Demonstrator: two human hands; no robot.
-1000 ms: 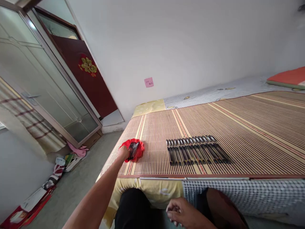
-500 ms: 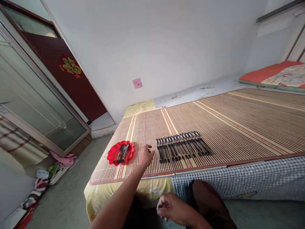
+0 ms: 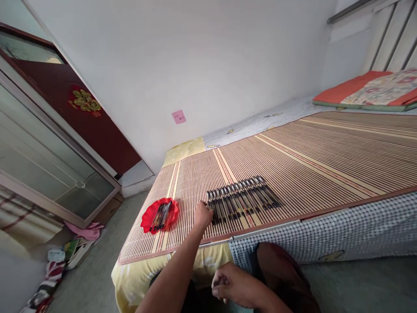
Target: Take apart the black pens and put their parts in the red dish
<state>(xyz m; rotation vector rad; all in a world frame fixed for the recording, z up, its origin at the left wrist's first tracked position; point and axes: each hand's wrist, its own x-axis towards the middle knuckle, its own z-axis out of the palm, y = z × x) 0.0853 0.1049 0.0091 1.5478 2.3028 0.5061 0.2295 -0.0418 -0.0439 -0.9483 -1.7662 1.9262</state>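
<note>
A row of several dark pens [image 3: 243, 199] lies side by side on the striped bamboo mat [image 3: 309, 161] of a bed. My left hand [image 3: 202, 215] reaches to the left end of that row, fingers curled around the leftmost pen. Left of it a red dish [image 3: 159, 214] holds several more dark pens. My right hand [image 3: 233, 286] hangs low by my knee, below the bed edge, fingers loosely curled with nothing visible in them.
A white wall with a pink sticky note [image 3: 179, 116] runs behind the bed. An orange-edged cushion [image 3: 368, 89] lies at the far right. A glass door [image 3: 42, 161] and dark red door stand left; clutter [image 3: 70, 248] litters the floor.
My left hand left the red dish and its pens, crossed right over the mat and now grips the leftmost pen of the row. The view swung right.
</note>
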